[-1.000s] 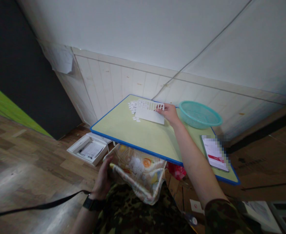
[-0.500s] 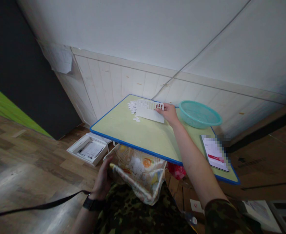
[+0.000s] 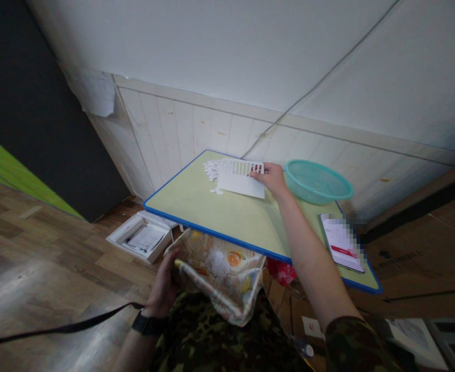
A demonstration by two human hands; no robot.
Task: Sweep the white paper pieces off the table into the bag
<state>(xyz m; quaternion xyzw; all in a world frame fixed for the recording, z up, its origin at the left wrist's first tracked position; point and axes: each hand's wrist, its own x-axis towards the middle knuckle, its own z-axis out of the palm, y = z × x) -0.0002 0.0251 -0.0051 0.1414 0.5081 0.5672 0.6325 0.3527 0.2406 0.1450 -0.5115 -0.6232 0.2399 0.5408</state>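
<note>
right hand (image 3: 272,178) pinches a slotted white sheet (image 3: 241,185) at the bench (image 3: 188,204), beside white scraps (image 3: 211,170); left hand (image 3: 164,289) grips a fruit-print tray (image 3: 227,305) below the near edge. gathering scraps, seemingly; next calls for a low, steady sheet. open bench lies nearer; teal basin (image 3: 313,195) limits rightward room.

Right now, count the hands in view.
2: the left hand, gripping the fruit-patterned tray, and the right hand, holding the slotted white card over the yellow tabletop. No others show.

I count: one card (image 3: 240,185), in right fingers (image 3: 256,175); two scrap heaps (image 3: 211,169), left and below; one basin (image 3: 318,182), rightward; one basket (image 3: 234,259), in left fingers (image 3: 174,253).
</note>
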